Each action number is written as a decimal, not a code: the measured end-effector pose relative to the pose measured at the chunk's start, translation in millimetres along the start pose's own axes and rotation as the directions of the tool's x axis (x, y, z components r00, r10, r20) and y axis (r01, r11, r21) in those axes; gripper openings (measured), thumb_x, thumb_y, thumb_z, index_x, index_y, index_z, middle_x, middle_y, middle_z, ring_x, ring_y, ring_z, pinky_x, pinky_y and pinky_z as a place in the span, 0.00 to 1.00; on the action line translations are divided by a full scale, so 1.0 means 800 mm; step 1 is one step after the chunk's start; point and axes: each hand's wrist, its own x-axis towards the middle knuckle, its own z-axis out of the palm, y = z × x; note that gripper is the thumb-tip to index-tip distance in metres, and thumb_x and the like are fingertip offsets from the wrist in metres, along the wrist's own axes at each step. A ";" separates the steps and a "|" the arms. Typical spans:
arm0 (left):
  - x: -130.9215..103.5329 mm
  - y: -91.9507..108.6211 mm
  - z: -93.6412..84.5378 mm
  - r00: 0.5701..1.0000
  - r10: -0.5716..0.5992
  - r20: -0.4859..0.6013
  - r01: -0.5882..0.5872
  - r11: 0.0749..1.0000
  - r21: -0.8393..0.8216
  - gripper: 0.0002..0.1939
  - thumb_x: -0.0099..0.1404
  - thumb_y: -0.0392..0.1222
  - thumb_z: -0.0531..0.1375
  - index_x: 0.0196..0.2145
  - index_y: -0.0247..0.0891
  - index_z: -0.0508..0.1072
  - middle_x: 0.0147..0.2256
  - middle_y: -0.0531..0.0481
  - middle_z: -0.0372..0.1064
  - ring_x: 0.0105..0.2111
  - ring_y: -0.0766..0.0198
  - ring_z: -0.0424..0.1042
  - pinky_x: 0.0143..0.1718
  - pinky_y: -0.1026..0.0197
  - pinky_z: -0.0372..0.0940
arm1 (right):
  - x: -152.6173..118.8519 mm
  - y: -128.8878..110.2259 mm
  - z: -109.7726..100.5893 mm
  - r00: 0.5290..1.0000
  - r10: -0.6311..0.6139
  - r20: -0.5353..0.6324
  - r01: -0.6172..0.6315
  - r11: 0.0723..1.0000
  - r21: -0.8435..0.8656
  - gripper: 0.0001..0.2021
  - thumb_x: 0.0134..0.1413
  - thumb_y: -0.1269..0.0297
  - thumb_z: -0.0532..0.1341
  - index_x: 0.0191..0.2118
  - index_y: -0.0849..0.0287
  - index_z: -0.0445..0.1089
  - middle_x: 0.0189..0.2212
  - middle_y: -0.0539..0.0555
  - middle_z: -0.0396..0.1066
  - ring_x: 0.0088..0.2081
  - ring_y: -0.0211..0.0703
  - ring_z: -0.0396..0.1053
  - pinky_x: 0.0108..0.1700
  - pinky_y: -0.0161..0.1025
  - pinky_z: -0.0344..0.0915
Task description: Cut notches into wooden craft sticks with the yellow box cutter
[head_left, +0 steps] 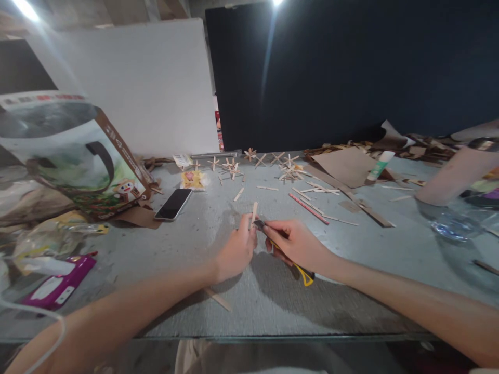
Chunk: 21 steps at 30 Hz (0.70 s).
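My left hand [238, 249] is closed on a thin wooden craft stick [254, 212], whose upper end pokes up past the fingers. In my right hand [298, 244] is a yellow and black utility knife [305, 275], its blade end resting against the stick close to my left fingertips. Another wooden stick [218, 299] lies under my left forearm near the table's front edge. Beyond my hands, several loose sticks [267, 188] and a red striped pencil [309, 209] lie on the tabletop. Farther back are sticks joined in star shapes [260, 160].
On the left stand a large printed bag [97, 166], a black phone [173, 204] and a purple device [62, 283] with a white cord. Cardboard [343, 165], a glue stick [380, 165] and a clear plastic item [454, 226] lie to the right. Boards [351, 72] rise behind.
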 end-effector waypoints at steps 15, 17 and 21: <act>-0.003 0.001 0.000 0.998 -0.053 0.018 0.051 0.994 0.102 0.18 0.77 0.44 0.44 0.59 0.37 0.61 0.23 0.57 0.60 0.21 0.63 0.62 0.25 0.60 0.54 | -0.006 0.001 0.006 0.990 -0.117 -0.072 0.103 0.979 -0.175 0.21 0.69 0.50 0.55 0.26 0.55 0.64 0.18 0.47 0.65 0.17 0.34 0.60 0.20 0.33 0.53; -0.003 0.000 0.000 0.999 -0.046 0.018 0.044 0.993 0.108 0.18 0.76 0.43 0.44 0.59 0.37 0.61 0.23 0.58 0.60 0.21 0.64 0.62 0.25 0.61 0.54 | -0.005 0.000 0.007 0.998 -0.047 -0.034 0.045 0.997 -0.058 0.22 0.68 0.47 0.55 0.26 0.55 0.64 0.17 0.45 0.63 0.14 0.32 0.56 0.17 0.32 0.51; -0.002 -0.003 -0.002 1.000 0.003 0.022 -0.004 0.997 0.075 0.18 0.77 0.43 0.44 0.59 0.37 0.61 0.23 0.58 0.61 0.22 0.64 0.63 0.25 0.62 0.55 | -0.002 -0.001 0.005 0.998 0.039 0.054 -0.046 0.992 0.121 0.22 0.66 0.44 0.57 0.28 0.57 0.65 0.16 0.44 0.61 0.12 0.29 0.53 0.14 0.30 0.50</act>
